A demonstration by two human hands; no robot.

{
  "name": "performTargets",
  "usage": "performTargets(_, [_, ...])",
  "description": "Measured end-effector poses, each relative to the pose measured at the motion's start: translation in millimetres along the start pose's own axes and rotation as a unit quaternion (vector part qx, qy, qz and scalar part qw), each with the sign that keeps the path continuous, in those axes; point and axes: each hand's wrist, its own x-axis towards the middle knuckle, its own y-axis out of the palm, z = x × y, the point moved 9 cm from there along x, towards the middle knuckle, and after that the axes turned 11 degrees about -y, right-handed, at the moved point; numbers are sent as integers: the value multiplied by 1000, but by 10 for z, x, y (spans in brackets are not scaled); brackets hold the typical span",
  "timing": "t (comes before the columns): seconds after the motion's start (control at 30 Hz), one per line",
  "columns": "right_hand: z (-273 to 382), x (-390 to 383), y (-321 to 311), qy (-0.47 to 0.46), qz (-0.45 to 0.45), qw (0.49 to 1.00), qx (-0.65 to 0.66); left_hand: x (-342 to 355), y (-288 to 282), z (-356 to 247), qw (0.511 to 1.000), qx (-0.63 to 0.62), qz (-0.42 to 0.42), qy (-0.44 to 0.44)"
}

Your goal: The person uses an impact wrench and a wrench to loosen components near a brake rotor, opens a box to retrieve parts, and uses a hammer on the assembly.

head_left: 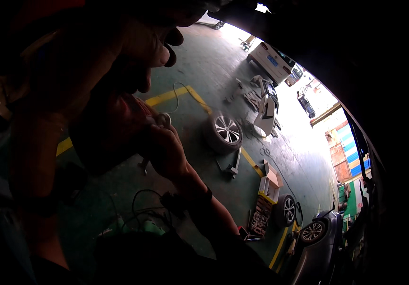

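Right hand [164, 147] grip pinches a small pale part [163, 118] (dim) — left hand [133, 42] raised, grip unclear.

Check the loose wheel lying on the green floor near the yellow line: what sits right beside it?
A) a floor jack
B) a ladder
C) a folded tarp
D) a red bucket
A: a low floor jack lies on the floor just below the loose wheel, next to the yellow line.

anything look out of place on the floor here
Yes: two loose wheels sit off their car on the green floor, and detached white body panels lie scattered near the white car.
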Motion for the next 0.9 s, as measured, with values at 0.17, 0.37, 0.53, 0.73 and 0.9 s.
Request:
performTargets(0.17, [94, 90, -249, 2, -34, 998, -52, 251, 180, 333, 998, -36, 43, -24])
performTargets(0.37, [183, 79, 65, 12, -14, 995, -100, 29, 15, 12, 999, 19, 31, -27])
performTargets(0.53, [562, -710, -286, -28, -108, 964, -241, -366, 327, 890, 991, -27, 77, -102])
performTargets(0.73, [1203, -1075, 207, -66, -129, 947, -288, -1308, 819, 1531, 973, -123, 130, -146])
performTargets(0.9, [751, -781, 138, -45, -66, 976, -205, -747, 305, 848, 994, 8, 46, -103])
